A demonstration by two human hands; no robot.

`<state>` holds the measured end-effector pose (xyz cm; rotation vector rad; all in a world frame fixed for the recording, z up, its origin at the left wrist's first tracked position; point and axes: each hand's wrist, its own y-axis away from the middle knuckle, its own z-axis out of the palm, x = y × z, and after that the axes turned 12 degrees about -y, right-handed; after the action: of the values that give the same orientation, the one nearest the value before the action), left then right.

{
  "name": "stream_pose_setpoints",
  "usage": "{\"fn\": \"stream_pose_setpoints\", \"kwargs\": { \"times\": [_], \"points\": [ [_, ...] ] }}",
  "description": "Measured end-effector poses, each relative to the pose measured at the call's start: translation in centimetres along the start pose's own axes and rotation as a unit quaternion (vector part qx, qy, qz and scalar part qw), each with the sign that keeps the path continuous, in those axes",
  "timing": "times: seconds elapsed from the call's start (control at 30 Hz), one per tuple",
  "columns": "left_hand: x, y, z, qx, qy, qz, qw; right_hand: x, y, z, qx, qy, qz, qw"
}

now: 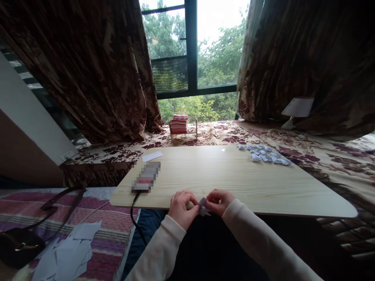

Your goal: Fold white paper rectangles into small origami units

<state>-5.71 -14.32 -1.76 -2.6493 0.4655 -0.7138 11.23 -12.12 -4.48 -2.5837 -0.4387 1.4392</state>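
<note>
While fingers (193, 211) of left hand (183, 207) and right hand (220, 201) pinch closed on folded paper (203, 207) at worktop (187, 171) near edge, it should handle light, crease-prone; hold edges.

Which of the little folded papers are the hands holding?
The folded paper between the left hand and right hand, at the near edge of the table. The other folded papers lie grouped at its far right corner.
</note>
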Motion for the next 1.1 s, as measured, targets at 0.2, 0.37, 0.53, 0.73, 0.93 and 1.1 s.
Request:
{"fn": "stream_pose_setpoints", "kwargs": {
  "times": [0.2,0.37,0.53,0.73,0.93,1.1],
  "points": [
    [0.7,-4.8,-2.4,0.018,0.028,0.036,0.999,-1.1,-3.4,-3.2,0.063,-0.049,-0.084,0.993],
    [1.5,-6.4,-1.8,0.051,0.026,0.051,0.997,-1.7,-4.4,-3.5,0.102,-0.031,-0.166,0.98],
    [1.1,-6.3,-0.1,0.081,0.021,0.052,0.995,-1.0,-3.8,-3.2,0.121,0.006,-0.212,0.97],
    [0.9,-6.8,0.0,0.111,-0.012,0.093,0.989,-1.6,-3.5,-3.6,0.143,0.089,-0.258,0.951],
    [0.9,-6.1,0.5,0.139,-0.083,0.134,0.978,-1.3,-3.1,-2.9,0.151,0.157,-0.28,0.935],
    [0.8,-3.3,2.0,0.123,-0.115,0.156,0.973,0.4,-0.3,-2.2,0.112,0.173,-0.284,0.936]
  ]
}}
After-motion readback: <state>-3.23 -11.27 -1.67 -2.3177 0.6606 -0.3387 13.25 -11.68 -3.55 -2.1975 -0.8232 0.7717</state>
